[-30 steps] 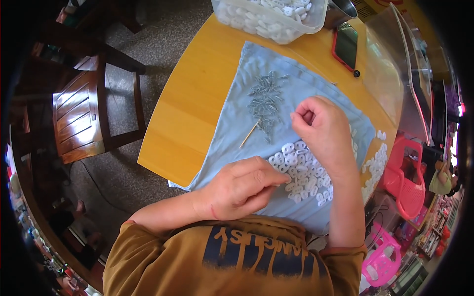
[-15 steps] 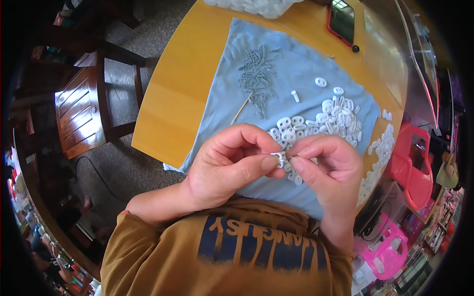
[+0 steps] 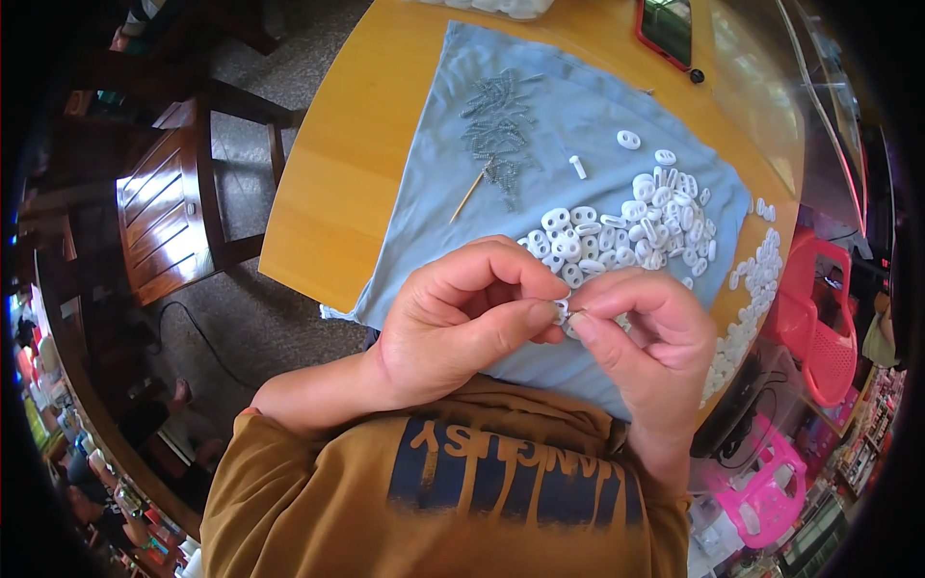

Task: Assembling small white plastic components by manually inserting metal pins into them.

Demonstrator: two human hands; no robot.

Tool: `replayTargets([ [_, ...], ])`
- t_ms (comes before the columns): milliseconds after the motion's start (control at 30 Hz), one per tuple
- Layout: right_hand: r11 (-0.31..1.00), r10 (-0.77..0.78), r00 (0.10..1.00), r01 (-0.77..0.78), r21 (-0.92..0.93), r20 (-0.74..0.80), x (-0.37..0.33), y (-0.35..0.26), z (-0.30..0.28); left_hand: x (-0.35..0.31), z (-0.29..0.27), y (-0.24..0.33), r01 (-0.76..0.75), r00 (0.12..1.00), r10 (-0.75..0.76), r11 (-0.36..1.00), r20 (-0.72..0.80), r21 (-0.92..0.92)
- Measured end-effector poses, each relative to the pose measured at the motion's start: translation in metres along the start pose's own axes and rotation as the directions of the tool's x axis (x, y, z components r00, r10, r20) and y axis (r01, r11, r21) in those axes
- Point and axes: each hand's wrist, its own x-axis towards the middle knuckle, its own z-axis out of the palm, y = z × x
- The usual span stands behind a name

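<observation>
Over the near part of the light blue cloth (image 3: 414, 231), my two hands meet at the fingertips. Thumb and fingers of my left hand (image 3: 472, 313) are closed on a small white plastic piece (image 3: 562, 310), mostly covered by the fingers. My right hand (image 3: 650, 328) pinches something thin and small against that piece; its kind is too small to make out. Just beyond lies a heap of white oval two-hole cord-lock pieces (image 3: 588, 236). Farther off are a pile of small metal springs (image 3: 496, 111), a thin wooden stick (image 3: 468, 196) and one white peg (image 3: 577, 167).
The cloth lies on a yellow wooden table (image 3: 318, 183). More small white parts (image 3: 756, 275) are spread along its right edge. A phone with a red case (image 3: 665, 31) and a container of white parts (image 3: 511, 6) stand at the back. A wooden chair (image 3: 169, 212) is at left, pink plastic chairs (image 3: 819, 318) at right.
My fingertips have come slightly closer together, and less of the white piece shows between them. The view has shifted a little. Both hands keep their pinch.
</observation>
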Motion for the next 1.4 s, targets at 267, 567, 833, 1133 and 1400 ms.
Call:
replayTargets([
  [267,0.992,0.001,1.000,-0.002,-0.126,-0.006,0.002,0.001,0.001,0.001,-0.006,0.003,-0.003,1.000,0.000,0.996,0.026,0.087],
  [567,0.923,-0.139,0.988,0.155,-0.353,0.071,0.005,-0.004,0.006,0.004,-0.019,-0.001,-0.242,0.966,0.170,0.856,0.194,0.456],
  [833,0.999,0.033,0.994,-0.037,-0.038,-0.100,-0.004,0.003,0.013,0.001,-0.010,0.001,0.096,0.995,-0.096,0.988,-0.009,0.119],
  [1133,0.940,-0.165,0.979,0.119,-0.321,-0.119,-0.005,0.006,0.014,0.001,-0.009,-0.006,-0.014,1.000,0.014,0.989,0.003,0.146],
  [1400,0.988,0.135,0.969,-0.148,-0.050,-0.208,-0.006,0.009,0.025,-0.001,-0.014,-0.007,-0.164,0.984,0.179,0.903,-0.001,0.398],
])
